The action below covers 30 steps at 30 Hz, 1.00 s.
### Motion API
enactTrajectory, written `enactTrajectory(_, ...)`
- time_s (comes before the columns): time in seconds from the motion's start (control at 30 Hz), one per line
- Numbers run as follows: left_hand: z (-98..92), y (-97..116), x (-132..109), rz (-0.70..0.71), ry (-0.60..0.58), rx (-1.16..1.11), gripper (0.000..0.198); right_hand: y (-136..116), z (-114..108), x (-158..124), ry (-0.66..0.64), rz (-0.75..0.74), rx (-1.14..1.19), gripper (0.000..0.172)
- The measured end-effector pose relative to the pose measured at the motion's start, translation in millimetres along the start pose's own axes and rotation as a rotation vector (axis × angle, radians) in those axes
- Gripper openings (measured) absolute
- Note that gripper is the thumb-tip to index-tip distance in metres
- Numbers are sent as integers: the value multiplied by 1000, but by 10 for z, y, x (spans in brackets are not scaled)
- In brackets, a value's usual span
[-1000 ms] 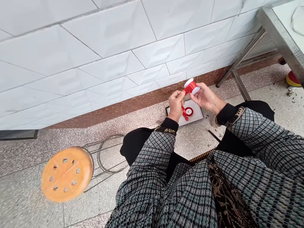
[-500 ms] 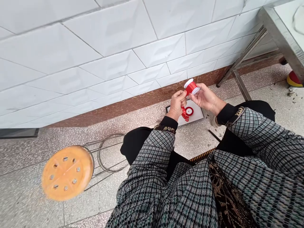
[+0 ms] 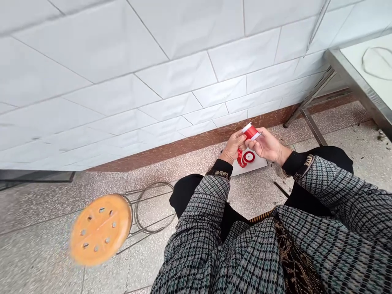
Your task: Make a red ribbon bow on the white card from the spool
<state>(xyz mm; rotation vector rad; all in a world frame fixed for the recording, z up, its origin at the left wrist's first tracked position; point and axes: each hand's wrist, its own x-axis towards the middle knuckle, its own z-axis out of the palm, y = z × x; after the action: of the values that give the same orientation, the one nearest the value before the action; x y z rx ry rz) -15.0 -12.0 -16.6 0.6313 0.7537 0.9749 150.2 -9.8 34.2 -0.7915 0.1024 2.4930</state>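
Observation:
A white-flanged spool of red ribbon (image 3: 251, 132) is held up in front of me, over the floor near the wall. My right hand (image 3: 268, 146) is closed around its right end, thumb and fingers on the flange. From the left, my left hand (image 3: 234, 147) pinches at the ribbon side of the spool, its fingertips close against my right hand's. Below them, a flat red roll with a white centre (image 3: 248, 157) lies on a white, dark-edged tray (image 3: 255, 168). Crumpled red ribbon (image 3: 241, 159) shows beside that roll, partly hidden under my left hand; whether it hangs from the hand I cannot tell.
An orange stool (image 3: 101, 228) with metal legs lies on its side at the left. White wall tiles (image 3: 183, 77) rise in front. A metal-framed table (image 3: 357, 77) stands at the right. Near my knee, a dark thin stick (image 3: 281, 189) lies on the floor among small scraps.
The camera view has shifted, so hands and spool appear lower. My left hand has come closer to my right at the spool, and the spool has tilted slightly.

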Motion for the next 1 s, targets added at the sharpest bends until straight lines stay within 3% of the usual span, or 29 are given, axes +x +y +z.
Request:
enactTrajectory(0.2, 91, 106, -3, 80, 131, 26, 63, -71, 141, 18, 260, -237, -404, 41)
enactTrajectory(0.4, 138, 265, 16, 75, 184, 65, 60, -82, 267, 10, 300, -587, -640, 11)
enactTrajectory(0.63, 207, 503, 110, 78, 190, 103, 53, -216, 449, 177, 312, -590, -663, 16)
enactTrajectory(0.8, 185, 492, 182, 103, 206, 89, 49, -303, 462, 244, 360, -608, -627, 20)
enactTrajectory(1.0, 163, 491, 223, 133, 187, 246, 44, -353, 393, 187, 469, -690, -639, 20)
